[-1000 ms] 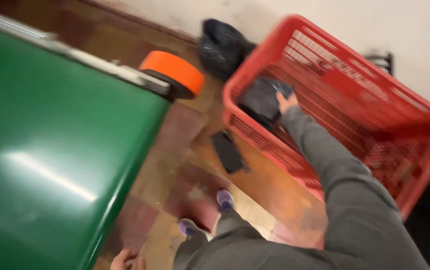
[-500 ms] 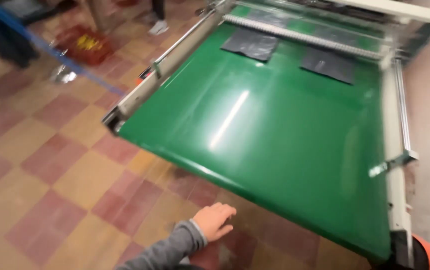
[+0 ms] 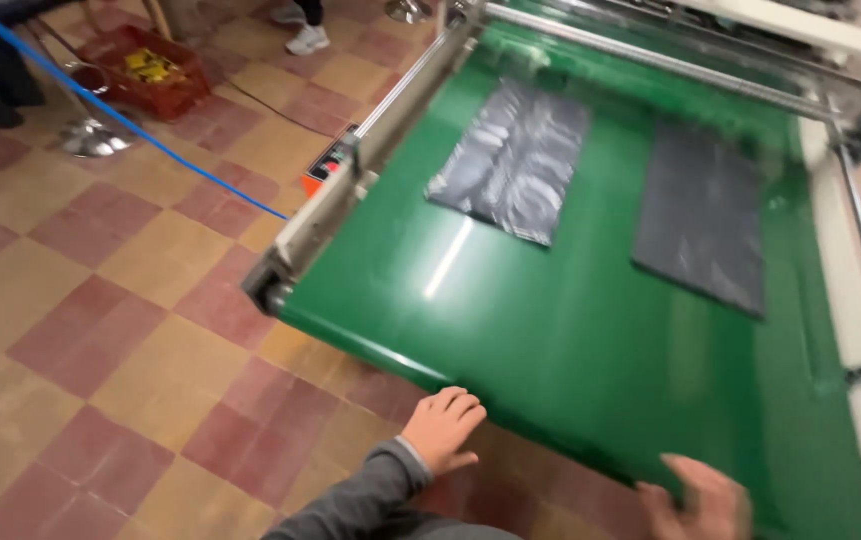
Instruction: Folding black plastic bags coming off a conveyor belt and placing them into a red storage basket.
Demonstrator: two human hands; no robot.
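A green conveyor belt [image 3: 550, 330] fills the middle and right of the view. Two flat dark plastic bags lie on it: one [image 3: 512, 158] left of centre, another [image 3: 702, 215] to its right. My left hand [image 3: 442, 428] hovers empty just below the belt's near edge, fingers loosely together, grey sleeve behind it. At the bottom right, my right hand [image 3: 698, 497] is blurred, its fingers spread at the belt's front edge with nothing in it.
Checkered red and tan floor tiles [image 3: 100, 340] lie to the left. A blue rope [image 3: 130, 130] runs across the floor from a metal stand base [image 3: 90, 135]. A red crate [image 3: 145, 70] sits at the top left. Another person's shoes [image 3: 300, 35] show at the top.
The view has swung from a red basket to the green belt and moved closer to the two bags. My right hand has come into view at the belt's edge.
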